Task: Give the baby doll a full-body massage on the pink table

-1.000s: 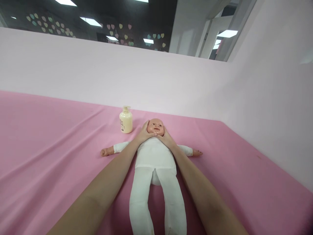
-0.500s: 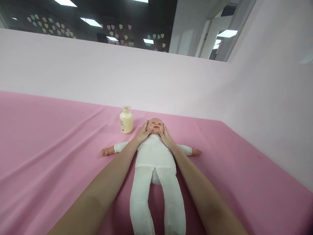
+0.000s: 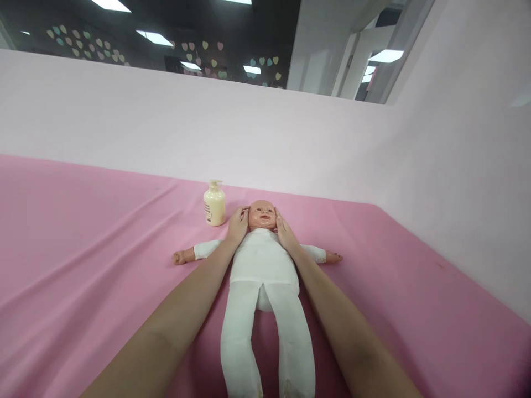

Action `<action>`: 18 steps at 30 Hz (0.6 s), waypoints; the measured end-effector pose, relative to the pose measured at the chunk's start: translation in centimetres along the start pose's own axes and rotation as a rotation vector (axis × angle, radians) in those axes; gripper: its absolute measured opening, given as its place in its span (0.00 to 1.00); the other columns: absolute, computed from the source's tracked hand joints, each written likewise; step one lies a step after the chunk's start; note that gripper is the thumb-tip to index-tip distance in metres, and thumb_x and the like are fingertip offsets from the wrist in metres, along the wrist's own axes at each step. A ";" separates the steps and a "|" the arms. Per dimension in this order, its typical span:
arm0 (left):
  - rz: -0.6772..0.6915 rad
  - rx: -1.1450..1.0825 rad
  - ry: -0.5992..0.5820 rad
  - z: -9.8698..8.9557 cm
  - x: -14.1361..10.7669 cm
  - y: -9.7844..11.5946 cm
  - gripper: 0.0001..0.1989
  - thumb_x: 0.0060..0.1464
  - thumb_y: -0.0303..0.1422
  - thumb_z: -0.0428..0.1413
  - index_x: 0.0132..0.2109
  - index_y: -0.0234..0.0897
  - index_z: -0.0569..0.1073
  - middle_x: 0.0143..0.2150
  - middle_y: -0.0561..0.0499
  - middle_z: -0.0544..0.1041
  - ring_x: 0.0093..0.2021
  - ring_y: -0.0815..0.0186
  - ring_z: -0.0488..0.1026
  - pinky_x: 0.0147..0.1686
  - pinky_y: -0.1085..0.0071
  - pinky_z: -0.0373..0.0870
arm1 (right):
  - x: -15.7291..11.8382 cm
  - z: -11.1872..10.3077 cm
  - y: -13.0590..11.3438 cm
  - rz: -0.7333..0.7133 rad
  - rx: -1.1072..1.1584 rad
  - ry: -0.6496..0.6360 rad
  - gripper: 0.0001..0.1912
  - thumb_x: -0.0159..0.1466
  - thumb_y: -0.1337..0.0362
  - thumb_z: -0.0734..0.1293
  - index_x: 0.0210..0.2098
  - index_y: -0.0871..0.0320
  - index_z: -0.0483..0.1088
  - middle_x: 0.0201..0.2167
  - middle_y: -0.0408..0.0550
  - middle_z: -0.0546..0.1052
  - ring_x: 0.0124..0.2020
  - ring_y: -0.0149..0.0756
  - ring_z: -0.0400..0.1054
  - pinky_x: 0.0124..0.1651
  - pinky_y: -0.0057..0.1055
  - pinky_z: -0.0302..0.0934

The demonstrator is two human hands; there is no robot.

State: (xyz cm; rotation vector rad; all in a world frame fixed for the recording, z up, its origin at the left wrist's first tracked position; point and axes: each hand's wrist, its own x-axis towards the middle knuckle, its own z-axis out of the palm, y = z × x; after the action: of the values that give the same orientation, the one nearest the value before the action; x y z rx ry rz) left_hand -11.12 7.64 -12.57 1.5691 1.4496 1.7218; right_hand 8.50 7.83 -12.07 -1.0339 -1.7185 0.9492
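A baby doll (image 3: 264,260) lies on its back, dressed in white, arms spread to both sides and legs toward me. My left hand (image 3: 238,225) is at the left side of the doll's head (image 3: 262,215), its slightly bent fingers by the ear. On the opposite side, my right hand (image 3: 287,231) rests against the head with fingers stretched out along it. Neither thumb lies on the face. Some fingertips are hidden beside the head. A pale yellow pump bottle (image 3: 214,207) stands just left of my left hand.
Under the doll is a pink cloth (image 3: 103,232) with soft folds at the left. A white wall (image 3: 166,121) runs behind it and another white wall (image 3: 464,182) rises at the right. Above the back wall, dark glass (image 3: 232,33) shows heart shapes and lights.
Both thumbs have come off the doll's cheeks and chin. My left hand has shifted slightly outward to the left, and my right fingers now lie along the side of the head.
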 end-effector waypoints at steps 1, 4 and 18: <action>0.008 0.002 0.005 -0.1 -0.1 0.3 0.17 0.66 0.38 0.48 0.53 0.35 0.76 0.55 0.42 0.80 0.56 0.59 0.76 0.59 0.61 0.71 | 0.0 0.0 -0.1 0.005 0.004 0.020 0.35 0.73 0.44 0.50 0.74 0.50 0.50 0.71 0.45 0.60 0.69 0.43 0.60 0.70 0.49 0.56; 0.043 -0.028 -0.027 -0.4 -0.6 1.1 0.18 0.65 0.40 0.50 0.52 0.34 0.77 0.55 0.42 0.80 0.57 0.58 0.76 0.58 0.61 0.73 | 0.1 0.1 -0.2 0.033 0.028 0.078 0.32 0.73 0.46 0.51 0.70 0.52 0.59 0.66 0.49 0.68 0.65 0.44 0.65 0.68 0.47 0.60; -0.067 0.021 -0.284 -0.7 -1.4 2.4 0.51 0.50 0.44 0.66 0.74 0.34 0.53 0.73 0.39 0.60 0.71 0.49 0.61 0.69 0.59 0.59 | 0.7 -0.1 1.0 -0.050 0.082 -0.037 0.37 0.58 0.64 0.68 0.67 0.50 0.63 0.63 0.45 0.72 0.66 0.47 0.63 0.72 0.47 0.54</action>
State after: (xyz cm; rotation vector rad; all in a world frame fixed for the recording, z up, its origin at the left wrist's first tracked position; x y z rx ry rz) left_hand -10.53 5.33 -11.09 1.6773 1.3643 1.3845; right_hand 8.62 8.86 -12.76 -0.9221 -1.7131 1.0036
